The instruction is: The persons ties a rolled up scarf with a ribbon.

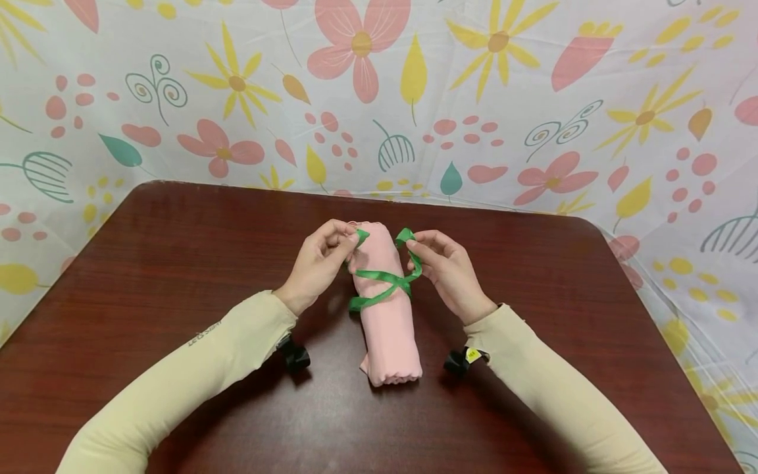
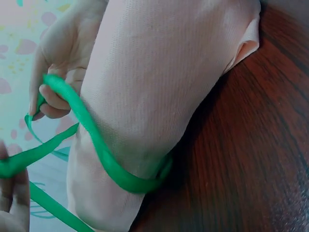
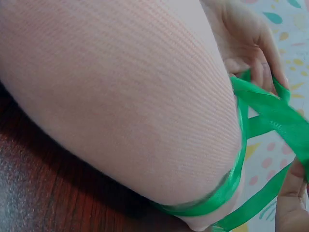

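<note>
A rolled pink cloth [image 1: 387, 339] lies lengthwise on the table, with a green ribbon [image 1: 379, 275] wrapped around its middle and crossing on top. My left hand [image 1: 316, 263] pinches one ribbon end at the roll's far left side. On the other side, my right hand [image 1: 448, 268] holds the other end between thumb and fingers, and the ribbon hangs in a curve from it. The left wrist view shows the ribbon [image 2: 111, 166] looping round the ribbed cloth [image 2: 145, 82]. In the right wrist view the ribbon [image 3: 205, 207] lies across the cloth's side.
The dark wooden table [image 1: 509, 408] extends around the roll on all sides. Behind it hangs a white curtain [image 1: 272, 39] printed with flowers and leaves. Black wrist cameras sit under both pale sleeves [image 1: 195, 368].
</note>
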Motion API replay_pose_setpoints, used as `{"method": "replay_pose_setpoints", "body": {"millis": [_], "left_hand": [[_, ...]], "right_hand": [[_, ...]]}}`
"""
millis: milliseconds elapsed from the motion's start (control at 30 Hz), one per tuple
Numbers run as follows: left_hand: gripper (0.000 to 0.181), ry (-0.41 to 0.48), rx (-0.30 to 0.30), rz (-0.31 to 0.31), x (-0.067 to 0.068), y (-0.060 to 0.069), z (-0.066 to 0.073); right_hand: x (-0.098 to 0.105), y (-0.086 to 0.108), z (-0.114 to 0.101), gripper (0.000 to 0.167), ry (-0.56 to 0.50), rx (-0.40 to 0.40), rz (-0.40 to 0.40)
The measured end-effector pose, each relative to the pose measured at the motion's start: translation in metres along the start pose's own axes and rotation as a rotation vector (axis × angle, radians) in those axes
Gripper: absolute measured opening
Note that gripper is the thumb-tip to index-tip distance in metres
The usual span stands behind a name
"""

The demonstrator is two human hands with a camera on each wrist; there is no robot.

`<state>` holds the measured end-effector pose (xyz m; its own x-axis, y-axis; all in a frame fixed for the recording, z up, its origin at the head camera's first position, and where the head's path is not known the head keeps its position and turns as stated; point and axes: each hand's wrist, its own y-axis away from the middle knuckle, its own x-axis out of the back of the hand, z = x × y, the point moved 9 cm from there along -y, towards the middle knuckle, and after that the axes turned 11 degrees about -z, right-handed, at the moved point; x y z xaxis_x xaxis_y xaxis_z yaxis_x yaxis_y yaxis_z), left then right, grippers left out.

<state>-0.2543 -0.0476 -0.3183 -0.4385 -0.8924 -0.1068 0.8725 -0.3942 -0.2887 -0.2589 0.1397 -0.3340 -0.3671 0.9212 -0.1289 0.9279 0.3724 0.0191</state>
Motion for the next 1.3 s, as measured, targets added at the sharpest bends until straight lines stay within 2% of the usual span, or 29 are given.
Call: {"method": "replay_pose_setpoints", "body": {"millis": [167,600,833,1067,1300], "left_hand": [[0.014,-0.028,-0.017,-0.017,-0.004,-0.002,0.0],[0.013,-0.135,-0.003,-0.061,-0.014,-0.009,0.001],[0.012,-0.22,-0.03,-0.071,-0.015,-0.01,0.004],[0.013,-0.293,-0.068,-0.094,-0.017,-0.012,0.006],[0.015,-0.301,0.004,-0.113,-0.02,-0.01,0.0]], "right_hand": [[-0.005,-0.001,0.003,0.014,0.032,-0.041,-0.014],[-0.022,-0.009,0.009,0.021,0.16,-0.1,-0.103],[-0.029,-0.009,0.006,0.026,0.153,-0.117,-0.11],[-0.033,-0.011,0.006,0.029,0.056,-0.134,-0.102],[-0.034,-0.01,0.002,0.021,0.106,-0.079,-0.134]]}}
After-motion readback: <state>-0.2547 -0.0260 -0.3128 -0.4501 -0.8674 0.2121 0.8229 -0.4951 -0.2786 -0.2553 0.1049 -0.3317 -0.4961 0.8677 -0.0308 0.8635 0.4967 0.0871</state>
